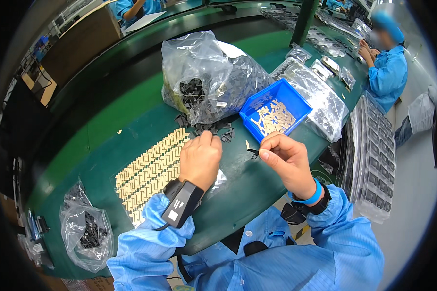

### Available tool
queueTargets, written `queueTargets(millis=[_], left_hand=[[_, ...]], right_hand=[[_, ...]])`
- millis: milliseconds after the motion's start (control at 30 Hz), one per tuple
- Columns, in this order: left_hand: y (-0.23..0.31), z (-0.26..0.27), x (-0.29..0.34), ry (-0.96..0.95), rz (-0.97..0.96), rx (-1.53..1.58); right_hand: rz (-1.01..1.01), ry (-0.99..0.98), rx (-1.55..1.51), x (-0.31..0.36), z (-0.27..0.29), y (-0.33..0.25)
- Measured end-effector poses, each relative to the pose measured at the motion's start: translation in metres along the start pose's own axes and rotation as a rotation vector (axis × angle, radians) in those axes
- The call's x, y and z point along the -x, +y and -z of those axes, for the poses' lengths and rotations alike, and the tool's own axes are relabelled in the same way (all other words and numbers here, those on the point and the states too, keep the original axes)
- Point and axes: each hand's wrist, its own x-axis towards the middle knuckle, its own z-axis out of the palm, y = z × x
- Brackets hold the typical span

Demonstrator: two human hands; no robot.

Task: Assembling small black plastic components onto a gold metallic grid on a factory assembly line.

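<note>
My right hand (pixel 289 165) pinches a small black plastic part (pixel 253 153) between thumb and forefinger, in front of the blue bin. A thin beige strip (pixel 247 145) stands up at the part's far end; whether it is attached I cannot tell. My left hand (pixel 200 157) is closed, its fingers curled down at the near edge of a pile of loose black plastic parts (pixel 226 135). What its fingertips hold, if anything, is hidden. Beside it lies a sheet of beige adhesive-looking pieces (pixel 148 167) in slanting rows. The blue bin (pixel 300 115) contains many loose beige pieces (pixel 276 116).
A large clear bag of black parts (pixel 194 58) stands behind the pile. Another plastic bag (pixel 87 237) lies at the left on the green table (pixel 82 177). Clear trays (pixel 374 160) are stacked at the right, bagged goods (pixel 315 97) beyond the bin. A co-worker (pixel 388 63) sits farther right.
</note>
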Motion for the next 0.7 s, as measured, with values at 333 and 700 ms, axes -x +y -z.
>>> queueTargets(millis=[333,700], left_hand=[[0.027,0.074,0.047,-0.154,0.923,1.983],[0.04,0.066,0.105,0.12,1.026,2.273]], right_hand=[[0.235,-0.048,-0.131,0.009,-0.037,-0.002],[0.333,-0.257,0.023,0.017,-0.067,0.0]])
